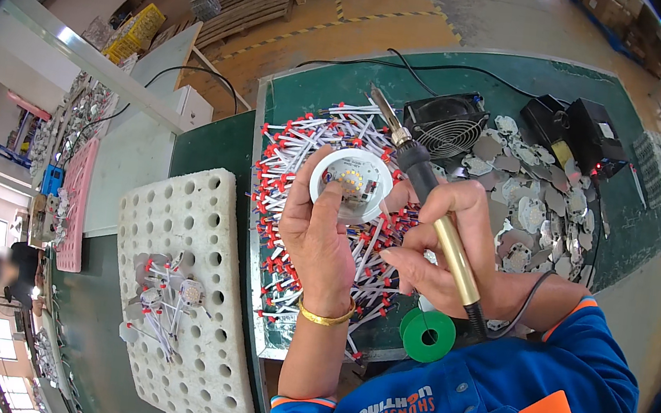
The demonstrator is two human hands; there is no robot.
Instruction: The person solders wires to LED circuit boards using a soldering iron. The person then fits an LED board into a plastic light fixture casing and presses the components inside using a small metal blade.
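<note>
My left hand [317, 246] is closed on a round white lamp housing [355, 157], its thumb reaching inside onto a small LED circuit board [368, 185]. A soldering iron [449, 258] with a brass-coloured handle is gripped in my right hand [461, 214]. Its tip points up and to the left, above and apart from the housing. Some right-hand fingers extend close to the housing's right side; whether they touch it I cannot tell. Beneath both hands spreads a heap of white wire leads with red connectors [287, 193]. A green solder spool [417, 345] stands by my right forearm.
Behind the iron sits a black fan [447, 130]. Loose metal circuit boards [528, 210] and a black box-shaped unit [596, 136] are to the right. Leftward lies a white foam board with holes [200, 364], carrying wired pieces. A person [24, 268] is at far left.
</note>
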